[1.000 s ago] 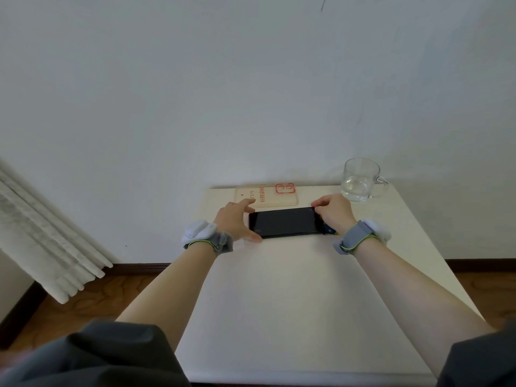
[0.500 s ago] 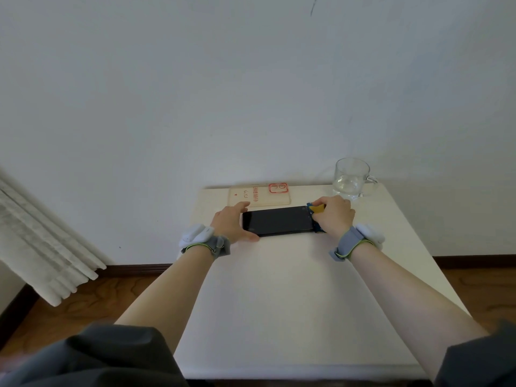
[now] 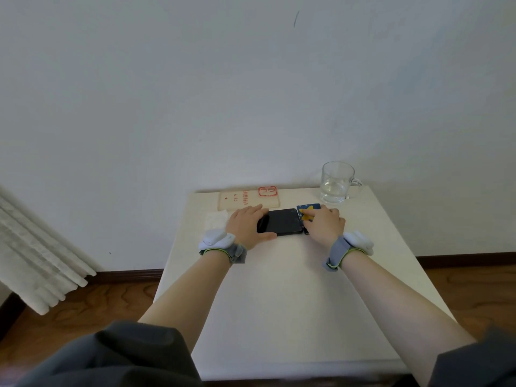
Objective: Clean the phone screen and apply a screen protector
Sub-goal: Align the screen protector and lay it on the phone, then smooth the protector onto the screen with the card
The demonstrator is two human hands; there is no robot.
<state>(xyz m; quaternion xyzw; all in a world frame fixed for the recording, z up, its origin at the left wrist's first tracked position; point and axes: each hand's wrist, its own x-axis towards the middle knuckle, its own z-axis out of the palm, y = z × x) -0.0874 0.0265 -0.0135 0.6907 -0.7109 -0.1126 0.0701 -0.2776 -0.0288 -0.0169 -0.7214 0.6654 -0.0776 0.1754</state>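
A black phone [image 3: 282, 221] lies screen up, lengthwise across the far part of the white table [image 3: 293, 303]. My left hand [image 3: 247, 227] rests over its left end, thumb along the near edge, holding it down. My right hand [image 3: 324, 223] presses a blue cloth with a yellow star [image 3: 307, 212] flat at the phone's right end. A clear phone case with a red camera ring [image 3: 248, 199] lies behind the phone by the wall. A white textured sheet [image 3: 215, 219] lies left of my left hand.
A glass mug with some water [image 3: 336, 182] stands at the table's back right corner. The wall rises right behind the table. A white curtain [image 3: 36, 263] hangs at the left over the wooden floor.
My left hand has slid further over the phone's left end. The blue cloth under my right hand now shows more at the right end. The camera view has shifted slightly.
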